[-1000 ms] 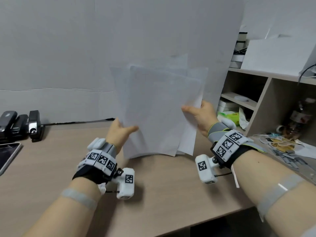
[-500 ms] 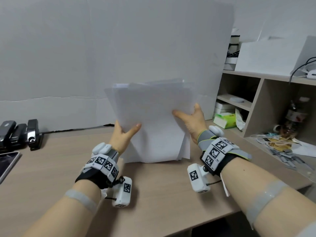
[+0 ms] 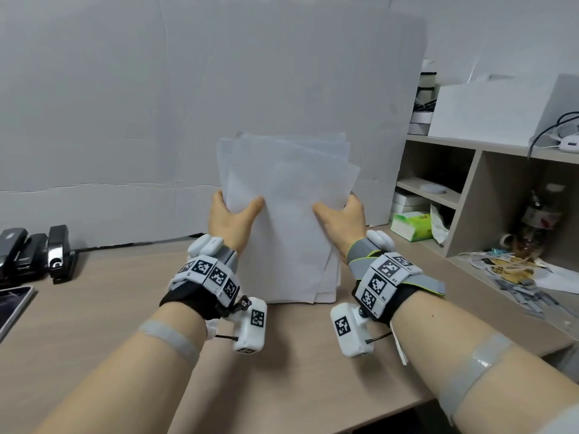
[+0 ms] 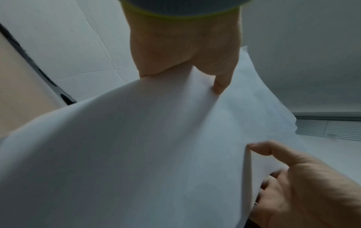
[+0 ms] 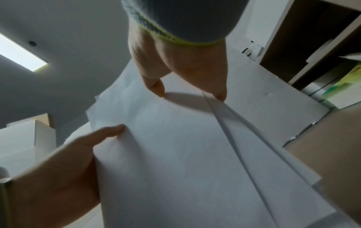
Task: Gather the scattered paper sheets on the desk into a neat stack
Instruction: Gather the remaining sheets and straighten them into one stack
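Upright on the desk [image 3: 297, 386], one bundle of paper sheets [image 3: 288, 214], lower edges resting on the wood, upper corners fanned and uneven. At least three offset sheet edges countable along the top; exact number of sheets not tellable. Clamped on the bundle's left edge: left hand [image 3: 230, 219], thumb on the near face, fingers hidden behind the paper. Clamped on the bundle's right edge: right hand [image 3: 343, 223], thumb likewise on the near face, fingers wrapped behind. Two hands in all, one per side, roughly level with each other at mid-height of the bundle. Several separate sheet edges splaying apart below the right hand in the right wrist view, not yet flush.

Left of the bundle, against the white backboard [image 3: 188, 104]: three black staplers [image 3: 37, 253] standing side by side, and nearer the desk's front edge one dark tablet [image 3: 12, 303], partly cut off. Right of the bundle: one shelf unit [image 3: 482, 195], with one green tissue pack [image 3: 412, 225] in a lower compartment and one bottle [image 3: 537, 219] further right.
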